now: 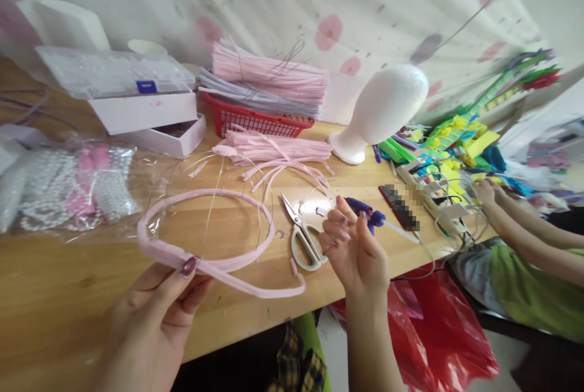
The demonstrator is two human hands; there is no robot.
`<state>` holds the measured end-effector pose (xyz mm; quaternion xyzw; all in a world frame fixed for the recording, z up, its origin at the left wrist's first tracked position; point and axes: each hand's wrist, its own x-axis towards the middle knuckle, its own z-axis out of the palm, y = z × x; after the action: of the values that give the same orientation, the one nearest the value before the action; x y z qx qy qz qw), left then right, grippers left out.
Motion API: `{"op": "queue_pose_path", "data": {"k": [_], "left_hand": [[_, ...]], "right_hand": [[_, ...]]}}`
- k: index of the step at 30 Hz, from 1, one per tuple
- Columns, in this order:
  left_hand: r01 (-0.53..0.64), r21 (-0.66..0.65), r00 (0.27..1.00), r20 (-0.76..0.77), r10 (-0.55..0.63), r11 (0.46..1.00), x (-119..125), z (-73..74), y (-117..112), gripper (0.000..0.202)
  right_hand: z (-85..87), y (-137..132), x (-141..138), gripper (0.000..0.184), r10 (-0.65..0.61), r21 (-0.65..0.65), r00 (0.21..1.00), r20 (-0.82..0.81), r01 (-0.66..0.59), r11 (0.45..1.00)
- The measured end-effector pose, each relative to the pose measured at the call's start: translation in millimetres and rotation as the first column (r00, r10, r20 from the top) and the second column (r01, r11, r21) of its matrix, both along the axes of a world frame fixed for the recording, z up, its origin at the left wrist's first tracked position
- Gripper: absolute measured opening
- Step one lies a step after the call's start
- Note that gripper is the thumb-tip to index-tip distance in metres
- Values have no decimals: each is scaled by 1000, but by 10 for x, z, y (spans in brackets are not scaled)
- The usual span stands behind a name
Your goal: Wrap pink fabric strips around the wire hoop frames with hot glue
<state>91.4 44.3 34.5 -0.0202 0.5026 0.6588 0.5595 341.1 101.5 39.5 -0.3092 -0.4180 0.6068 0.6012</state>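
My left hand (157,304) pinches a pink pipe cleaner hoop (205,193) at its near edge between thumb and fingers. From the pinch a loose pink tail runs right and bends up at its tip. My right hand (353,246) is raised, palm up, with fingers loosely curled and the thumb apart; nothing shows in it. Beside it lie scissors (308,246) with pale handles, blades slightly apart. Partly hidden behind the right hand is a blue glue gun (360,206) with a whitish stick. Thin wires from a small pink piece (225,151) show through the hoop.
Bundled pink pipe cleaners (278,150) lie before a red basket (260,121) of more stems. A white foam head (383,106) stands behind. Left are bagged pearl strings (45,185) and boxes (146,111). Cables and a power strip (438,203) sit near another person's arms (515,215).
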Motion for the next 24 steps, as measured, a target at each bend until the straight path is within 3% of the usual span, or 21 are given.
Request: {"op": "queue_pose_path", "data": {"k": [3, 6, 9, 14, 18, 20, 24], "left_hand": [[-50, -31, 998, -27, 49, 998, -24, -66, -19, 33], [-35, -10, 998, -59, 34, 999, -48, -145, -54, 37], [-11, 19, 996, -92, 13, 1000, -69, -218, -74, 34], [-13, 10, 992, -122, 14, 1000, -67, -241, -42, 33], [2, -16, 990, -138, -5, 1000, -21, -214, -18, 35], [16, -14, 989, -148, -18, 1000, -2, -221, -20, 35], [25, 15, 983, -184, -22, 1000, 13, -250, -40, 32]], "right_hand": [[85, -20, -115, 42, 68, -163, 923, -379, -139, 977], [143, -33, -206, 52, 114, -188, 821, -559, -259, 947], [157, -31, -248, 53, 119, -190, 813, -570, -271, 944], [126, -57, -277, 35, 60, -153, 883, -466, -147, 977], [98, -124, -272, 75, 96, -127, 931, -352, -149, 981], [86, -150, -249, 82, 121, -112, 934, -335, -167, 980], [72, -162, -212, 55, 154, -86, 828, -539, -236, 968]]}}
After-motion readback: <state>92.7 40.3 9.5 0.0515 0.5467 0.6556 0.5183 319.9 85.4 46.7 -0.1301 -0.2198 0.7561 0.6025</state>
